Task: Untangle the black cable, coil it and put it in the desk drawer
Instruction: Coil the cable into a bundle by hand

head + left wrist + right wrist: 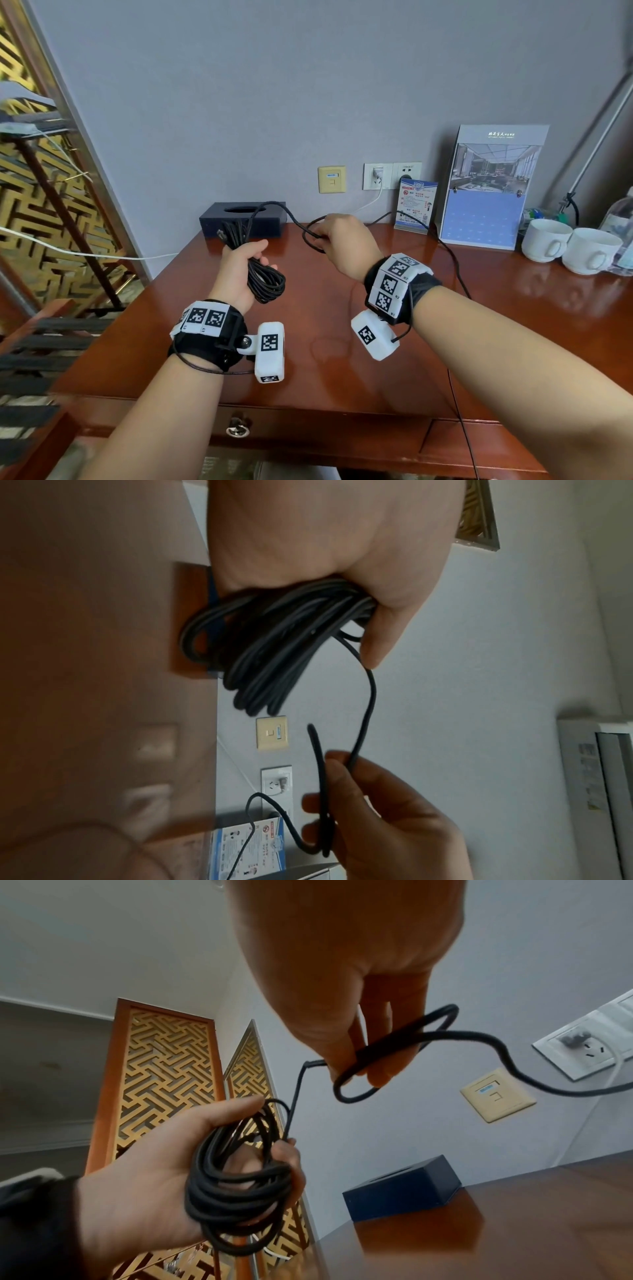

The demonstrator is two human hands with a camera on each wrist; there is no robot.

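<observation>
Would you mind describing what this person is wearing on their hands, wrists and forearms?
Both forearms are bare, with no sleeves. The left hand and right hand wear no gloves. Each wrist carries a black strap ringed with white blocks printed with black square-patterned markers, plus a white camera pod bearing the same kind of marker. A thin black wire loops from each strap.

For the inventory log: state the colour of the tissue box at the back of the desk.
Dark navy blue; the tissue box shows best in the head view.

The left hand (241,270) gripped coiled loops, palm up; the right hand (346,241), raised beside it, pinched a strand.
</observation>
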